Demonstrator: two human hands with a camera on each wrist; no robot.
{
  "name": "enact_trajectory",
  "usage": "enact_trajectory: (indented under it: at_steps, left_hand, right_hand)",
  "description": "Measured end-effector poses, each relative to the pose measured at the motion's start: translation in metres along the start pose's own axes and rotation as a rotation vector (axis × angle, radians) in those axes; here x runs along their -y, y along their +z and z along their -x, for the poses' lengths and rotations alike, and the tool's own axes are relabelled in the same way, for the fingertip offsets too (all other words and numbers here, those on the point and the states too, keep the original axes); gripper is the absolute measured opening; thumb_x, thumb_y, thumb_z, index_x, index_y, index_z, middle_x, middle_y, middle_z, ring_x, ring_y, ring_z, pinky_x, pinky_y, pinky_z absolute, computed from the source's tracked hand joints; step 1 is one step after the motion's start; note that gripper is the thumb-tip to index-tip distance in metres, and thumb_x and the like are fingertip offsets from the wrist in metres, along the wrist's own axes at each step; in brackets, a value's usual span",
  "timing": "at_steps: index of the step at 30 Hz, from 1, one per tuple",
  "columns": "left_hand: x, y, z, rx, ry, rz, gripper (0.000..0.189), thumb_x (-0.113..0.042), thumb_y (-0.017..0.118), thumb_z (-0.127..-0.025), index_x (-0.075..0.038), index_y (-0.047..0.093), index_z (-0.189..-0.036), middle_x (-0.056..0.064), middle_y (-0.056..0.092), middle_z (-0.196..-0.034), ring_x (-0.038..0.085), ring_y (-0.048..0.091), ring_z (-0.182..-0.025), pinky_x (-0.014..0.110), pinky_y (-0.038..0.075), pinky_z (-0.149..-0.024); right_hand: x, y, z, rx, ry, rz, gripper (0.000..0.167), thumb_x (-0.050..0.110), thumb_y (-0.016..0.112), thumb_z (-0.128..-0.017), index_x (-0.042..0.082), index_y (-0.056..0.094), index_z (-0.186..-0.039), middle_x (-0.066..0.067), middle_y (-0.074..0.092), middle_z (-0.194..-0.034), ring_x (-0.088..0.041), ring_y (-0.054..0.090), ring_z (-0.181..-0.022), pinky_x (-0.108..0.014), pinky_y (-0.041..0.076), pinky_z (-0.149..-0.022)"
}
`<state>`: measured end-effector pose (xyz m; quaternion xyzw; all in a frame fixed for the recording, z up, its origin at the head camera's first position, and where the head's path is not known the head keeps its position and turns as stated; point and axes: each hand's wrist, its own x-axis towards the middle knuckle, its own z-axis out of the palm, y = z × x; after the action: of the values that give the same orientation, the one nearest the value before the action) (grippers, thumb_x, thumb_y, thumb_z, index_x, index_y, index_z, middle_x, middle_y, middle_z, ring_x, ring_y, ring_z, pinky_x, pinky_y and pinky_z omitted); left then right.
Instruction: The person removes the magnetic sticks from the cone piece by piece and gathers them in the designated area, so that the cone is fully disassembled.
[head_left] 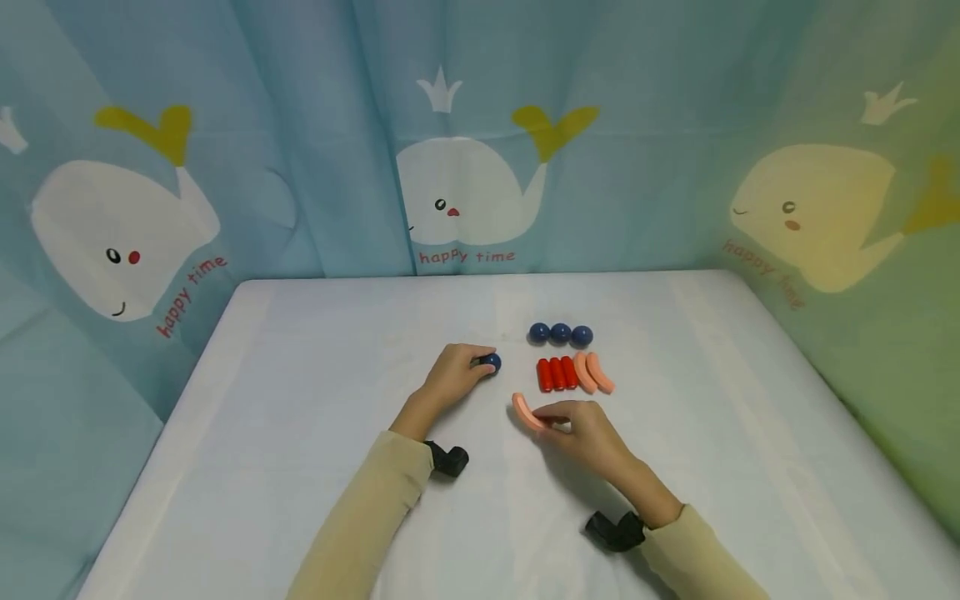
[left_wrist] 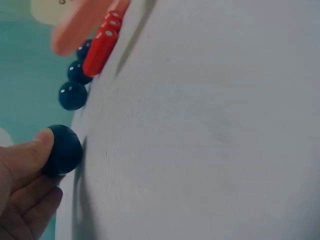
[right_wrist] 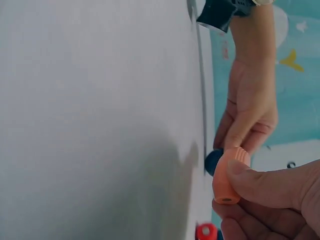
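My left hand (head_left: 452, 373) pinches a dark blue ball (head_left: 492, 362) between thumb and fingers, close over the white table. In the left wrist view the thumb presses on the near side of this ball (left_wrist: 65, 150). My right hand (head_left: 588, 433) holds a curved salmon-orange piece (head_left: 527, 413) by its lower end, tilted above the table. In the right wrist view this piece (right_wrist: 226, 184), ridged at one end with a small dark hole at the other, sits between thumb and fingers. It overlaps the blue ball (right_wrist: 212, 161) there.
Beyond my hands, three blue balls (head_left: 560, 334) stand in a row on the table (head_left: 337, 333). In front of them lie three red cylinders (head_left: 557, 374) side by side, with two curved orange pieces (head_left: 593, 372) to their right. A whale-print curtain (head_left: 322, 125) hangs behind.
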<state>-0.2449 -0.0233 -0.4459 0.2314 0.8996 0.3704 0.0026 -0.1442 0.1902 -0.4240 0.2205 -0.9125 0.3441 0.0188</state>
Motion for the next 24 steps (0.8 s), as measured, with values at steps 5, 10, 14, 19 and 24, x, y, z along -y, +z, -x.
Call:
enact_trajectory:
  at_steps: [5,10,14,19,24]
  left_hand:
    - [0.0,0.009,-0.017,-0.011,0.004,0.015,0.035,-0.018,0.064,-0.087,-0.005,0.061,-0.12,0.007,0.06,-0.119,0.02,0.053,-0.113,0.032,0.039,-0.096]
    - [0.001,0.016,-0.03,-0.044,-0.017,0.063,0.036,-0.018,0.064,-0.087,-0.006,0.061,-0.121,0.008,0.059,-0.12,0.02,0.053,-0.114,0.031,0.039,-0.096]
    - [0.002,0.02,-0.037,-0.063,-0.034,0.1,0.036,-0.017,0.064,-0.087,-0.006,0.061,-0.121,0.008,0.059,-0.12,0.019,0.052,-0.114,0.03,0.039,-0.096]
    - [0.001,0.023,-0.045,-0.091,-0.027,0.146,0.036,-0.015,0.064,-0.087,-0.003,0.06,-0.121,0.009,0.06,-0.119,0.02,0.053,-0.113,0.03,0.04,-0.094]
    - [-0.005,0.027,-0.052,-0.078,-0.045,0.126,0.034,-0.013,0.063,-0.088,-0.003,0.06,-0.121,0.01,0.059,-0.12,0.021,0.052,-0.114,0.03,0.039,-0.096]
  right_hand:
    - [-0.009,-0.013,-0.001,-0.053,0.019,0.009,0.024,-0.005,0.074,-0.072,-0.002,0.071,-0.095,-0.008,0.069,-0.088,-0.02,0.065,-0.081,-0.035,0.053,-0.072]
    - [-0.022,-0.031,-0.003,-0.116,0.081,0.026,0.024,-0.004,0.074,-0.072,-0.005,0.07,-0.096,-0.015,0.068,-0.089,-0.028,0.066,-0.081,-0.039,0.053,-0.069]
    - [-0.04,-0.045,-0.003,-0.157,0.149,0.043,0.025,-0.004,0.072,-0.075,-0.007,0.069,-0.099,-0.019,0.067,-0.093,-0.032,0.065,-0.084,-0.042,0.052,-0.072]
    - [-0.062,-0.059,-0.003,-0.197,0.203,0.068,0.025,-0.002,0.07,-0.078,-0.008,0.067,-0.102,-0.021,0.066,-0.095,-0.035,0.064,-0.087,-0.046,0.05,-0.075]
    - [-0.079,-0.064,0.002,-0.244,0.227,0.129,0.024,0.0,0.068,-0.08,-0.008,0.066,-0.103,-0.021,0.066,-0.094,-0.034,0.062,-0.087,-0.048,0.049,-0.076]
